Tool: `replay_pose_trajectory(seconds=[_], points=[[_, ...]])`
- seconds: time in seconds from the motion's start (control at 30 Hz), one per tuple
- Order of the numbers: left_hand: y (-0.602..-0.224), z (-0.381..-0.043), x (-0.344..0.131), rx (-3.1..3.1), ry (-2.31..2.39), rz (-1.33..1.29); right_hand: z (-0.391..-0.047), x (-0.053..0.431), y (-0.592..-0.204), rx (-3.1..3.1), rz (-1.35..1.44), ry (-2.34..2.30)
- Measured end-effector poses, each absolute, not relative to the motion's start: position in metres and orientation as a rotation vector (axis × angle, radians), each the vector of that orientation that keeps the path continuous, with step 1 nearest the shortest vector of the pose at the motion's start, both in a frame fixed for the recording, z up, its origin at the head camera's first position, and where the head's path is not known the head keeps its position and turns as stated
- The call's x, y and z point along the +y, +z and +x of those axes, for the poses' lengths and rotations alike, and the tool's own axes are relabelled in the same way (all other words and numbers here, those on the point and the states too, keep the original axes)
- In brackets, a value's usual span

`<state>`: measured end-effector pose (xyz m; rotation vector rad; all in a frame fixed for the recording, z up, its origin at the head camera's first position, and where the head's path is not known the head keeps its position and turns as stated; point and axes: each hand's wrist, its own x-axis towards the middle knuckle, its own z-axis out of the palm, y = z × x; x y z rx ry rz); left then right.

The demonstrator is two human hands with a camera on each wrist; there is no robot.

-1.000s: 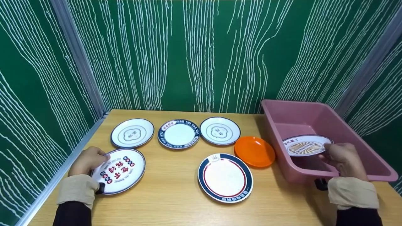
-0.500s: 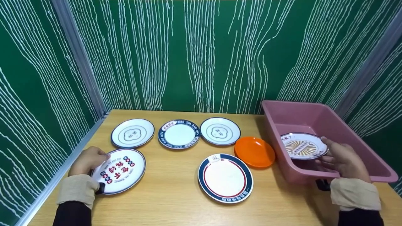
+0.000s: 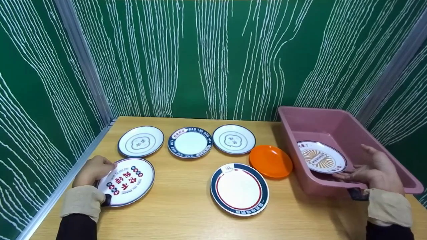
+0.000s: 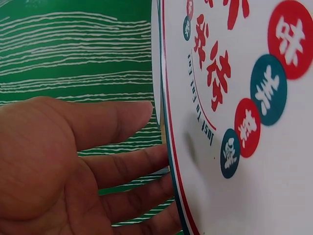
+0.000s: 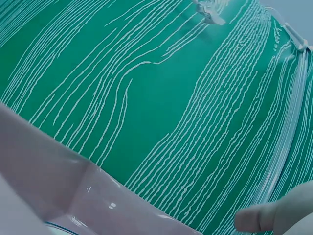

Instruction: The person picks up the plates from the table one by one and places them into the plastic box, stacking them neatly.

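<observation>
My left hand [image 3: 94,171] lies at the left rim of a white plate [image 3: 128,181] with red characters. In the left wrist view, its fingers [image 4: 132,166] stretch out with their tips right at that plate's rim, and the thumb is apart from them. My right hand [image 3: 377,168] is over the near side of a pink basin [image 3: 333,185], palm turned up and fingers spread, holding nothing. A white plate with a gold sunburst [image 3: 322,157] lies inside the basin, just left of those fingertips. Only part of the right hand [image 5: 269,215] shows in the right wrist view.
Two white plates, a left one [image 3: 140,141] and a right one [image 3: 234,139], flank a navy-rimmed plate [image 3: 190,142] at the back. An orange plate [image 3: 270,161] sits beside the basin. Nearer is a plate with navy and red rings [image 3: 239,189]. Green patterned walls [image 3: 200,66] enclose the table.
The sunburst plate has come down lower into the basin. My right hand has let go of it, opened and drawn away to the right. The left hand has not moved.
</observation>
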<state>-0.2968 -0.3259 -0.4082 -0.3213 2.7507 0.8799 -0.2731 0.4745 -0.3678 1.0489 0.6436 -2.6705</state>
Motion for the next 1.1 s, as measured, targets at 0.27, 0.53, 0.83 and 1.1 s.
replay_pose_trajectory(seconds=[0.27, 0.53, 0.83, 1.1], points=[[-0.41, -0.297, -0.326, 2.743, 0.877, -0.351, -0.27, 0.475, -0.365, 0.591, 1.068, -2.741], [-0.412, -0.297, -0.327, 2.73, 0.867, -0.38, -0.272, 0.473, -0.365, 0.639, 1.101, -2.753], [-0.41, -0.295, -0.332, 2.702, 0.908, -0.382, -0.274, 0.473, -0.366, 0.882, 0.977, -2.584], [-0.401, -0.29, -0.338, 2.656, 1.066, -0.396, -0.271, 0.466, -0.361, 1.26, 1.049, -2.549]])
